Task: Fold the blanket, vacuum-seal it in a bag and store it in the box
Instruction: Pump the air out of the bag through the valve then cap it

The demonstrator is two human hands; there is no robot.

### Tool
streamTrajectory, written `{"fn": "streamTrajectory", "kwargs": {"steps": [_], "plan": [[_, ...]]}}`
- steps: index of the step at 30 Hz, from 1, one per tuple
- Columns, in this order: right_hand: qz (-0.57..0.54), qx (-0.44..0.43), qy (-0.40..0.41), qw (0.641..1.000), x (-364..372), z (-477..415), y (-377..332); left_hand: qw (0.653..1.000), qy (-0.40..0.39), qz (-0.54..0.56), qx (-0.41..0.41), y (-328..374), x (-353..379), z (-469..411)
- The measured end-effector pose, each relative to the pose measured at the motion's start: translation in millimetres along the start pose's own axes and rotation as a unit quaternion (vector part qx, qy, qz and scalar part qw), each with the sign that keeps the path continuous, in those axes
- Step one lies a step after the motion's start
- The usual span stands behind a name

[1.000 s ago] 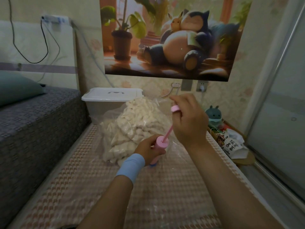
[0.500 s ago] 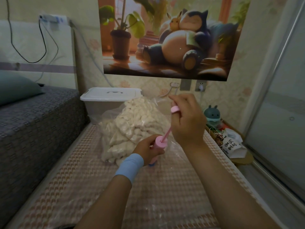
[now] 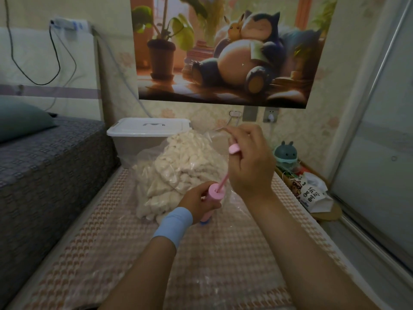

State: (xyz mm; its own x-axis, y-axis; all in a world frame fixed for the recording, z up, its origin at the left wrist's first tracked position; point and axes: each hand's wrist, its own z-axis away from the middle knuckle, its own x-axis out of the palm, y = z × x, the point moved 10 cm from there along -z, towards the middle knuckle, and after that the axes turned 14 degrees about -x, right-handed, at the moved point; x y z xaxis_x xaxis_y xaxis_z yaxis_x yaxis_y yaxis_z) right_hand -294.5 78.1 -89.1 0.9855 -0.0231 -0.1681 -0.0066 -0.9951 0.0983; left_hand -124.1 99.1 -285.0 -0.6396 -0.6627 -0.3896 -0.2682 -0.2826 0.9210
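The left hand (image 3: pixel 199 203) grips the pink pump barrel (image 3: pixel 211 199), the right hand (image 3: pixel 250 162) holds its raised plunger handle (image 3: pixel 234 149); a crooked push may slip the nozzle under the fingers off the vacuum bag (image 3: pixel 178 173).

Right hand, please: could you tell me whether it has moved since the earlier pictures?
No: the right hand still holds the pump handle level with the box wall, as before.

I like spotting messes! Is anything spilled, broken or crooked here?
Nothing looks spilled or broken. The blanket looks lumpy only because it is bunched up inside the clear bag. The box has its lid sitting level.
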Motion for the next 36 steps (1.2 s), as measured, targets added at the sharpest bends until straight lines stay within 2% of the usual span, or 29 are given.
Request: {"fn": "streamTrajectory", "kwargs": {"steps": [1,3,5,6,7,8,11,13,14,15,16,17,19,20,21,22,25,27,28,30,32,34,35,36], "plan": [[0.000,0.011,-0.029,1.000,9.7,11.5,1.5,1.000,0.000,0.000,0.003,1.5,1.6,1.2],[-0.013,0.049,-0.177,0.983,50.7,51.9,7.6,1.000,0.003,0.011,0.001,3.8,2.9,4.2],[-0.028,0.080,-0.349,0.933,91.8,99.4,12.3,1.000,0.004,0.013,-0.004,3.9,2.8,6.7],[-0.034,0.077,-0.381,0.921,98.7,108.8,10.9,1.000,0.006,0.011,-0.003,4.1,2.1,8.2],[-0.032,0.067,-0.374,0.924,96.2,103.6,9.2,1.000,0.008,0.011,-0.001,4.4,1.2,8.9],[-0.027,0.048,-0.334,0.941,86.7,86.7,6.2,1.000,0.008,0.016,-0.001,4.0,-0.1,8.7],[-0.002,-0.018,-0.125,0.992,34.3,20.3,-4.9,1.000,0.001,0.027,-0.003,2.9,-4.0,6.0],[0.007,-0.017,-0.018,1.000,6.0,0.2,-1.0,1.000,-0.002,0.009,0.000,2.0,-2.9,3.1],[0.003,-0.009,0.001,1.000,1.9,-0.3,1.7,1.000,0.000,0.003,0.002,1.8,-1.9,2.6],[0.001,0.001,-0.011,1.000,6.0,6.7,2.8,1.000,0.003,0.000,0.002,2.0,-0.6,2.4],[-0.005,0.018,-0.062,0.998,20.0,22.2,4.1,1.000,0.006,0.005,0.001,3.0,0.3,3.2],[-0.007,0.038,-0.150,0.988,43.4,44.8,6.8,1.000,0.009,0.009,-0.002,3.0,1.0,3.3],[-0.012,0.078,-0.344,0.936,89.2,96.4,11.5,1.000,0.014,0.006,-0.003,4.4,1.2,5.6],[-0.013,0.078,-0.386,0.919,98.1,108.2,11.5,1.000,0.016,0.004,0.000,5.5,0.9,6.9],[-0.010,0.066,-0.379,0.923,96.2,102.8,9.8,1.000,0.014,0.008,0.000,5.5,-0.1,7.3],[-0.013,0.047,-0.333,0.942,86.5,84.3,6.9,1.000,0.012,0.016,-0.001,5.3,-1.6,7.6],[-0.008,-0.032,-0.123,0.992,33.9,15.8,-7.5,1.000,0.007,0.011,0.001,3.0,-5.7,4.3],[-0.003,-0.035,-0.026,0.999,7.7,-3.9,-5.7,1.000,0.002,0.003,0.004,1.3,-4.7,1.6],[-0.001,-0.021,-0.002,1.000,2.7,-4.9,-2.5,1.000,0.000,0.000,0.005,1.1,-3.4,0.9],[-0.003,0.008,-0.037,0.999,14.1,13.2,1.7,1.000,0.000,0.000,0.006,1.0,0.0,1.6],[-0.013,0.045,-0.204,0.978,57.0,53.9,6.4,1.000,0.005,0.018,-0.003,2.2,0.8,4.1],[-0.024,0.071,-0.369,0.927,94.3,96.0,7.5,0.999,0.007,0.037,-0.009,2.7,0.0,5.8],[-0.029,0.064,-0.383,0.921,97.7,99.6,5.2,0.999,0.008,0.041,-0.011,2.4,-0.7,6.8],[-0.033,0.053,-0.355,0.933,92.2,88.4,3.0,0.999,0.008,0.046,-0.013,2.1,-1.9,6.2]]}}
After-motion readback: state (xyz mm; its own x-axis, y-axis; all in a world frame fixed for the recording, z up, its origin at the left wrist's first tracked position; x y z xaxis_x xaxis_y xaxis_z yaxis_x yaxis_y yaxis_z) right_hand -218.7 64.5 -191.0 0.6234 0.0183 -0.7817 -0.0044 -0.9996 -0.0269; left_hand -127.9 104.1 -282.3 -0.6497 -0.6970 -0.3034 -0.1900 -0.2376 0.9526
